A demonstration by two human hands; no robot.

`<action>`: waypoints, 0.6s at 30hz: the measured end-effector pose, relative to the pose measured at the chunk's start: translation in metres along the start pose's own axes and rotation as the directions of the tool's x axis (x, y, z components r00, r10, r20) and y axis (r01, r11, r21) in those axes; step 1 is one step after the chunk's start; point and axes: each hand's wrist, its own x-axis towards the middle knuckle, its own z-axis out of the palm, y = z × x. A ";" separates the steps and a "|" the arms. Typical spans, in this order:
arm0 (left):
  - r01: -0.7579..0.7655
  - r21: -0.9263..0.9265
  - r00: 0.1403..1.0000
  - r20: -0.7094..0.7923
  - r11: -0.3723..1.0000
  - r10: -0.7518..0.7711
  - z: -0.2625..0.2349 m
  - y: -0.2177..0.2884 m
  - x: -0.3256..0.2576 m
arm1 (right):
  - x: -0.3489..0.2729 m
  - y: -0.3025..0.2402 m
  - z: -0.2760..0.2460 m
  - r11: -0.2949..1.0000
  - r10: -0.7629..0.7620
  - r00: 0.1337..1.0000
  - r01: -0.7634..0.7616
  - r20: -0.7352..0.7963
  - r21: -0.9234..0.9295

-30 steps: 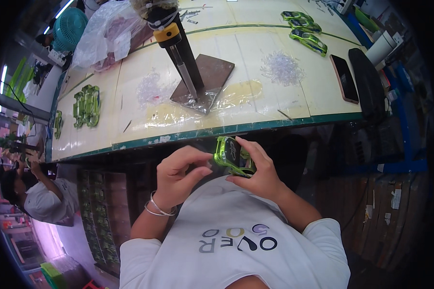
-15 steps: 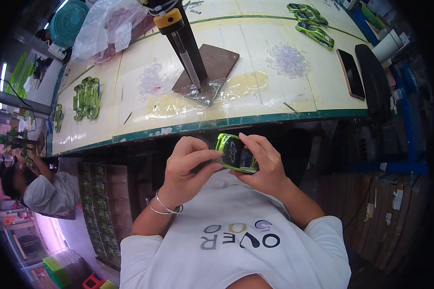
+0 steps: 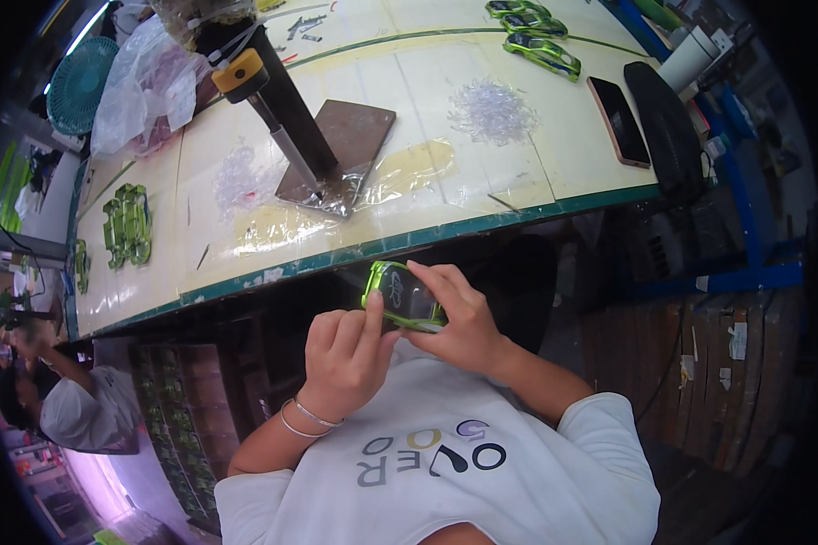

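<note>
Below the table's front edge, a bright green toy car body (image 3: 409,295) with dark windows is held in front of my white shirt. My right hand (image 3: 463,318) is closed on its right end, fingers on the upper edge and thumb beneath. At the other end is my left hand (image 3: 344,356), its index finger straight against the green rim and its thumb close to the lower edge. The remaining left fingers are curled in. Part of the car body's underside is hidden by the hands.
A tool on a black column (image 3: 291,109) stands over a brown plate (image 3: 359,136). Clear plastic bits (image 3: 493,111) lie in a heap beside it. More green car bodies (image 3: 127,227) sit at left. A phone (image 3: 619,123) lies at right. Another person (image 3: 91,409) works at far left.
The view has shifted, so the table appears lower and further left. My left index finger has straightened up along the car body's rim, where finger and thumb were pinched before.
</note>
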 end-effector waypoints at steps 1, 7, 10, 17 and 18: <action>0.010 -0.021 1.000 -0.003 1.000 -0.010 0.002 -0.002 -0.001 | -0.001 0.001 0.001 1.000 0.013 1.000 -0.013 -0.002 0.006; 0.338 -0.572 0.855 -0.144 0.747 -0.498 0.022 -0.013 -0.009 | 0.005 0.001 0.006 0.963 -0.192 0.981 0.184 -0.024 -0.196; 0.343 -0.937 0.632 0.276 -0.058 -0.724 0.026 -0.002 -0.002 | 0.009 -0.003 0.002 0.970 -0.166 0.983 0.178 0.082 -0.169; 0.362 -0.874 0.567 0.483 -0.325 -0.667 0.019 -0.005 -0.008 | 0.094 0.054 -0.085 0.957 -0.186 0.929 0.099 -0.319 -0.271; 0.357 -0.875 0.575 0.481 -0.326 -0.662 0.018 -0.006 -0.011 | 0.117 0.080 -0.106 0.954 -0.119 0.917 -0.001 -0.381 -0.300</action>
